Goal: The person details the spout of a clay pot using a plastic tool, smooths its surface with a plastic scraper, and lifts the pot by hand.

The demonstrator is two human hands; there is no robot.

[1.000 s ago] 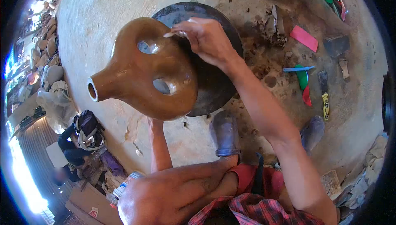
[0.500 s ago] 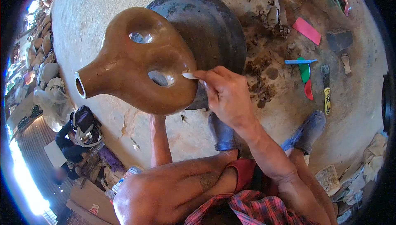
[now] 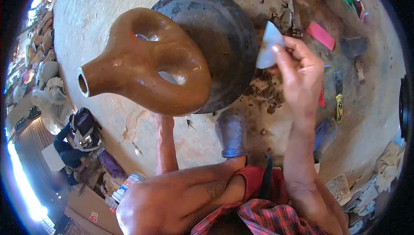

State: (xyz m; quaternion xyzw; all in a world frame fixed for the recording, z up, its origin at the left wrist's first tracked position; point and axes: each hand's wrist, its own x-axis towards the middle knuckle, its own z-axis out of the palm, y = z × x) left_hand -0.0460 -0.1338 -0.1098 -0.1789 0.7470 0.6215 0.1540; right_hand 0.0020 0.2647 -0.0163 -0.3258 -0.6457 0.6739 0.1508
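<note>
A glossy brown clay vase (image 3: 146,64) with a narrow neck and two holes through its body lies tilted, its open mouth towards the left. It overlaps the edge of a dark round turntable (image 3: 235,41). My left hand is behind the underside of the vase and supports it; only the wrist (image 3: 164,127) and forearm show, and the fingers are hidden. My right hand (image 3: 299,69) is right of the turntable, apart from the vase. Thumb and fingers pinch a thin, pale, curved scraper (image 3: 270,47), slightly blurred.
Clay scraps (image 3: 269,95) lie on the floor right of the turntable. Beyond them are a pink scraper (image 3: 320,36), a dark block (image 3: 353,46) and a yellow-handled knife (image 3: 339,101). A dark bag (image 3: 85,127) and a jar (image 3: 129,183) are at lower left.
My right hand has lifted the scraper off the vase, near its lower hole, and moved right and up. The vase has turned slightly.
</note>
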